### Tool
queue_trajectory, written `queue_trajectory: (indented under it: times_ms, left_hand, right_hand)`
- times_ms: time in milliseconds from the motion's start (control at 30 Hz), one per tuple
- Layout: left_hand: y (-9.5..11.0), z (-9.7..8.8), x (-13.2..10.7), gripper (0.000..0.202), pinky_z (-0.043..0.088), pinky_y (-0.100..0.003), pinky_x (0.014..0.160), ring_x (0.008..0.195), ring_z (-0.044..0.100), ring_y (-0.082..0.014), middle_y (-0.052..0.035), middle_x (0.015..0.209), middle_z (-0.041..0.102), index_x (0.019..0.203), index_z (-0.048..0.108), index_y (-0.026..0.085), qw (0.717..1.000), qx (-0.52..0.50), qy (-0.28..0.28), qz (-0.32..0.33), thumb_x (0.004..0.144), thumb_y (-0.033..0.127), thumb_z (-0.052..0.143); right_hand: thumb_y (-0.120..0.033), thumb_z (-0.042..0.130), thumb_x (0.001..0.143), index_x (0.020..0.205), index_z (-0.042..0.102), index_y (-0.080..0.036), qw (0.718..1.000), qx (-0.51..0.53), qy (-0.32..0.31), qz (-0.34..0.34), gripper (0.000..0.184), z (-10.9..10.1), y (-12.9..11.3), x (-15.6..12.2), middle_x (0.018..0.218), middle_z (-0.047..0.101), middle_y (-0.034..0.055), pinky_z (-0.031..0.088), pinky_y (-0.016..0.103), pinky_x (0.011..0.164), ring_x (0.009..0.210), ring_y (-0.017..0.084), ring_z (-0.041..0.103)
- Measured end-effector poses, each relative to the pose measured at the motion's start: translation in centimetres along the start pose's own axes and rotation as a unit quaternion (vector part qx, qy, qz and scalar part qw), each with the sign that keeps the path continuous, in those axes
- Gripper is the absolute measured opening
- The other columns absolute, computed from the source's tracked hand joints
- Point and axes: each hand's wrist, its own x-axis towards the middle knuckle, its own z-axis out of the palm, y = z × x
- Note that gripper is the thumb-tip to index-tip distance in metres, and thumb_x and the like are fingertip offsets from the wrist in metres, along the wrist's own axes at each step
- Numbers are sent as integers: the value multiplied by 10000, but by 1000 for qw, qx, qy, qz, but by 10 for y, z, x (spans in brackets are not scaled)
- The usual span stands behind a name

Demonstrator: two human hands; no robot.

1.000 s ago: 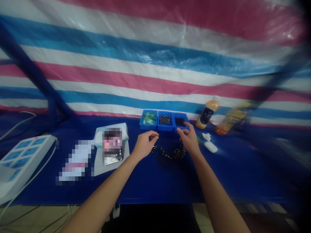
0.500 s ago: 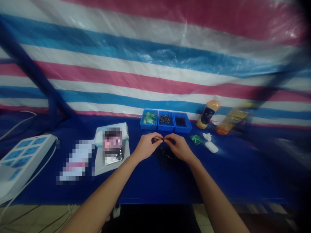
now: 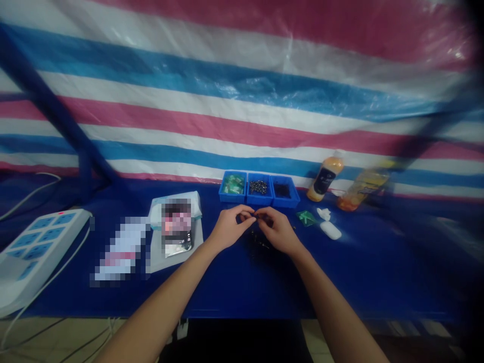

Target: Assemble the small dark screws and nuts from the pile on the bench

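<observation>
My left hand (image 3: 229, 227) and my right hand (image 3: 278, 229) meet fingertip to fingertip above the blue table (image 3: 234, 282). Both pinch a small dark part between them, too small to name. Under the hands lies a heap of small dark metal parts (image 3: 260, 241). Just behind stand three small blue bins: the left bin (image 3: 233, 185) holds green pieces, the middle bin (image 3: 258, 187) holds metal parts, the right bin (image 3: 283, 189) holds black parts.
A white power strip (image 3: 28, 252) with cables lies at the far left. Packets on a white sheet (image 3: 176, 229) lie left of my hands. To the right are a green scrap (image 3: 305, 217), a white earbud case (image 3: 330, 230) and two orange drink bottles (image 3: 324, 176). A striped tarp hangs behind.
A second ago my right hand was by the right bin and my left hand was apart. They came together over the heap and now pinch at one spot.
</observation>
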Motion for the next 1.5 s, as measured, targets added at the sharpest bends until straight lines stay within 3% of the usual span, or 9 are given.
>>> queue_trajectory:
  times_ms: [233, 400, 667, 800, 867, 933, 1167, 1333, 1500]
  left_hand:
    - [3, 2, -1, 229, 475, -264, 736, 758, 612, -141, 5, 843, 703, 996, 696, 217, 1000, 0, -31, 6, 769, 239, 720]
    - [7, -1, -1, 116, 455, -260, 690, 708, 596, -136, 5, 785, 686, 902, 708, 198, 999, 20, -33, 13, 827, 276, 665]
    - [9, -2, -1, 191, 464, -280, 705, 709, 602, -151, -8, 784, 682, 914, 702, 195, 999, 24, -20, 12, 873, 348, 596]
    - [4, -1, -1, 230, 463, -273, 688, 721, 613, -153, -8, 799, 690, 947, 704, 205, 999, 32, -2, -4, 894, 380, 565]
    - [3, -1, 0, 219, 463, -273, 689, 723, 616, -153, -7, 801, 692, 936, 705, 207, 999, 39, 3, -6, 898, 366, 559]
    - [2, -2, 1, 205, 467, -277, 703, 721, 617, -152, -6, 804, 693, 926, 705, 209, 999, 43, 5, -5, 897, 349, 558]
    - [-9, -3, 3, 171, 465, -286, 714, 751, 632, -171, -14, 824, 695, 896, 699, 216, 994, 102, 33, -19, 884, 294, 547]
    - [-21, -2, 2, 148, 452, -296, 691, 778, 648, -203, -35, 859, 707, 894, 705, 233, 979, 196, 34, -51, 847, 263, 568]
    - [-20, -1, -1, 170, 436, -292, 653, 810, 669, -231, -26, 864, 728, 922, 700, 272, 971, 229, 5, -73, 853, 249, 546]
  right_hand:
    - [-432, 618, 840, 879, 640, -165, 981, 151, 0, 119, 271, -2, 0, 1, 774, 662, 30, 444, 245, 582, 608, 137, 592]
    - [-502, 600, 841, 795, 651, -162, 985, 125, 8, 116, 348, -5, -2, 3, 639, 585, 1, 391, 233, 563, 584, 126, 524]
    - [-552, 542, 855, 660, 577, -174, 981, 117, -48, 148, 427, -9, 5, 5, 562, 491, -30, 323, 221, 504, 517, 99, 423]
    - [-570, 591, 808, 705, 584, -170, 964, 169, 64, 196, 413, -22, 16, 6, 567, 498, -30, 333, 225, 491, 499, 96, 430]
    - [-532, 676, 751, 969, 615, -190, 957, 177, 140, 180, 411, -31, 19, 7, 630, 548, -41, 344, 226, 508, 514, 97, 448]
    - [-504, 715, 725, 1125, 585, -201, 959, 171, 157, 166, 518, -38, 20, 7, 636, 542, -52, 327, 224, 513, 521, 94, 433]
    - [-466, 628, 812, 931, 673, -177, 984, 31, 85, 153, 316, -34, 27, 4, 525, 453, -53, 289, 246, 498, 483, 108, 382]
    - [-366, 613, 848, 962, 722, -215, 993, -105, -4, 61, 218, -18, 23, 2, 766, 632, 20, 410, 285, 689, 701, 157, 552]
    - [-307, 582, 893, 1050, 723, -309, 970, -199, -138, -12, 211, -4, 3, -3, 1004, 643, 47, 351, 351, 793, 915, 198, 529]
